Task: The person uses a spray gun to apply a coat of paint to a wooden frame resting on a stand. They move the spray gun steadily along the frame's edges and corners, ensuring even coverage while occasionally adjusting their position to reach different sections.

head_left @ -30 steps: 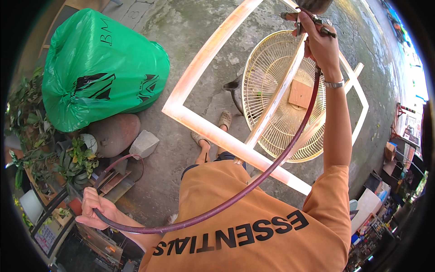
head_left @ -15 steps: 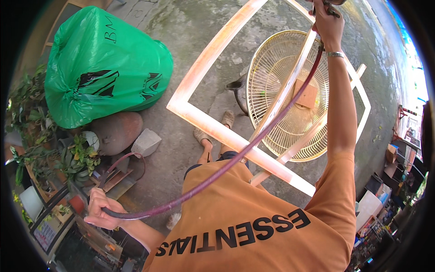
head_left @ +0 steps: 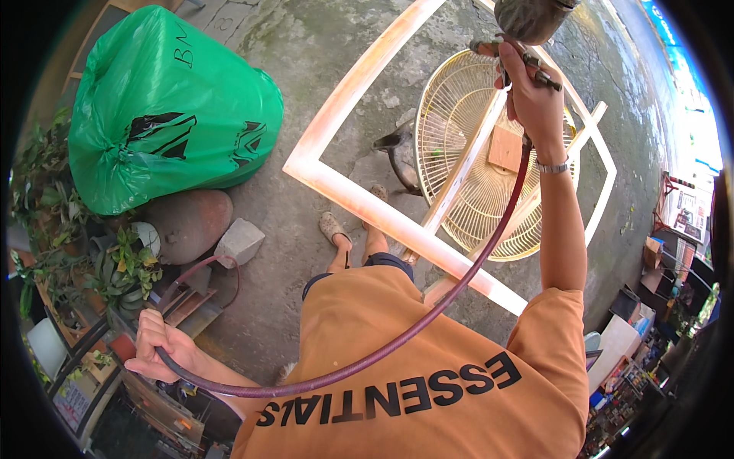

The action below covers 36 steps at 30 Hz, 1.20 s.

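My right hand [head_left: 537, 107] is raised at the upper right, its fingers wrapped round a spray gun [head_left: 529, 63] with a dark cup [head_left: 531, 19] on top. From the gun's handle a dark red hose [head_left: 428, 315] sags across my front. At the lower left, my left hand [head_left: 164, 348] is closed round that hose. Beyond my feet is a wooden frame [head_left: 390, 219], whitish with orange-brown patches. It lies over a round, cream wire fan grille [head_left: 451, 99]. The gun is above the frame's far part. A small wooden block [head_left: 505, 148] shows at the grille's middle.
A large green plastic bag [head_left: 206, 99] stands at the left. Below it are a reddish-brown rounded jar [head_left: 187, 222], a concrete block [head_left: 240, 242] and leafy plants [head_left: 126, 271]. A dark curved object [head_left: 401, 157] touches the grille's left side. Clutter lines the right edge.
My right hand and the spray gun have come lower and slightly left, so more of the cup shows. The hose hangs lower in the middle. My left hand keeps its hold.
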### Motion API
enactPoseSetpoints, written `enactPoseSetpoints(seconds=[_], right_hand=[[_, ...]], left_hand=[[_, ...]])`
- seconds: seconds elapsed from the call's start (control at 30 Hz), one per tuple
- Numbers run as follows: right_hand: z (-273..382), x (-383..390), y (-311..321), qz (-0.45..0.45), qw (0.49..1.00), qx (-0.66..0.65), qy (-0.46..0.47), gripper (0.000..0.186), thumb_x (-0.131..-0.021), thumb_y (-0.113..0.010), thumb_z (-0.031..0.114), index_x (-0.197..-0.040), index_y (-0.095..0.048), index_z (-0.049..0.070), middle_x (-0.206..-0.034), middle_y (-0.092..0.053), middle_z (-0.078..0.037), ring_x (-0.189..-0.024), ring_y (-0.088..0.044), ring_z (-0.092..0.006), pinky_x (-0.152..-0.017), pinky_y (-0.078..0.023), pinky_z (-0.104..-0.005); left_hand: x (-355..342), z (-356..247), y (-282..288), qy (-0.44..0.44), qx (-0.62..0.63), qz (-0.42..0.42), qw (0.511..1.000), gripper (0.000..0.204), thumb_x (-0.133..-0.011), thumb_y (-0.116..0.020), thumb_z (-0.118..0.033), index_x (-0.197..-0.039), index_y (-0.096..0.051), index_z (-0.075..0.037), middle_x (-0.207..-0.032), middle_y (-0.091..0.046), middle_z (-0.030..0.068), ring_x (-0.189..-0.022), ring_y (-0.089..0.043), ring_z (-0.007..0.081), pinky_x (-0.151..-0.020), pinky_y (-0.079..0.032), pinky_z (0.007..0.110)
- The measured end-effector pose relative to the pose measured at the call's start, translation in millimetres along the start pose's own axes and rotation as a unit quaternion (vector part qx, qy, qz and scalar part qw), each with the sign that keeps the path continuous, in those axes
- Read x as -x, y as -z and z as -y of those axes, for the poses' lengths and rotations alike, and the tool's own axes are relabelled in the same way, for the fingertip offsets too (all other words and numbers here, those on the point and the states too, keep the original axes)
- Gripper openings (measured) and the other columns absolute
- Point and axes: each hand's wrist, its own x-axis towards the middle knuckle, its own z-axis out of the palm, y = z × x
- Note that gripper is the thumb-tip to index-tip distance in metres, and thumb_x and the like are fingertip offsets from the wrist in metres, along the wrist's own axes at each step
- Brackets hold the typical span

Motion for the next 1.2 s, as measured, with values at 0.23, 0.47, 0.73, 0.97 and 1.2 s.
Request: enactPoseSetpoints(seconds=[0.23,0.47,0.73,0.97,1.2], right_hand=[[19,36,3,0.061,0.996,-0.025,-0.064,0.031,-0.096,-0.068,0.030,-0.090,-0.074,0.001,-0.060,-0.063,-0.001,-0.035,-0.046,-0.0059,-0.033,-0.032,-0.0224],[-5,-28,1,-0.008,0.999,0.034,0.036,0.029,-0.096,-0.066,0.034,-0.092,-0.078,0.008,-0.055,-0.060,0.000,-0.036,-0.047,-0.0071,-0.037,-0.034,-0.0240],[-43,-97,14,-0.067,0.987,0.106,0.097,0.030,-0.097,-0.062,0.041,-0.101,-0.080,0.016,-0.062,-0.064,0.000,-0.037,-0.042,-0.0038,-0.037,-0.030,-0.0229],[-49,-113,21,-0.127,0.980,0.103,0.110,0.030,-0.098,-0.062,0.038,-0.098,-0.080,0.013,-0.060,-0.061,0.001,-0.038,-0.044,-0.0050,-0.036,-0.032,-0.0239],[3,-26,7,0.002,1.000,0.022,0.004,0.028,-0.096,-0.066,0.033,-0.096,-0.079,0.009,-0.058,-0.061,0.001,-0.037,-0.045,-0.0059,-0.037,-0.033,-0.0239]], left_hand=[[2,2,11,0.007,0.038,0.000,0.999,0.067,-0.105,-0.020,-0.055,-0.055,-0.032,-0.011,-0.058,-0.022,-0.0008,-0.060,-0.024,0.0152,-0.064,-0.021,0.032],[6,-7,-10,-0.017,-0.010,-0.007,1.000,0.068,-0.106,-0.016,-0.053,-0.055,-0.031,-0.011,-0.054,-0.022,-0.0004,-0.056,-0.022,0.0157,-0.060,-0.020,0.033],[16,-14,-23,-0.026,-0.050,-0.005,0.998,0.070,-0.106,-0.013,-0.054,-0.054,-0.031,-0.010,-0.052,-0.025,0.0010,-0.053,-0.024,0.0157,-0.057,-0.020,0.033],[15,-14,-31,-0.027,-0.068,-0.020,0.997,0.070,-0.106,-0.015,-0.054,-0.054,-0.032,-0.010,-0.052,-0.025,0.0006,-0.053,-0.023,0.0156,-0.057,-0.019,0.033],[7,-5,-20,-0.018,0.000,-0.028,0.999,0.067,-0.106,-0.019,-0.051,-0.054,-0.028,-0.011,-0.054,-0.022,-0.0005,-0.055,-0.021,0.0154,-0.058,-0.019,0.033]])
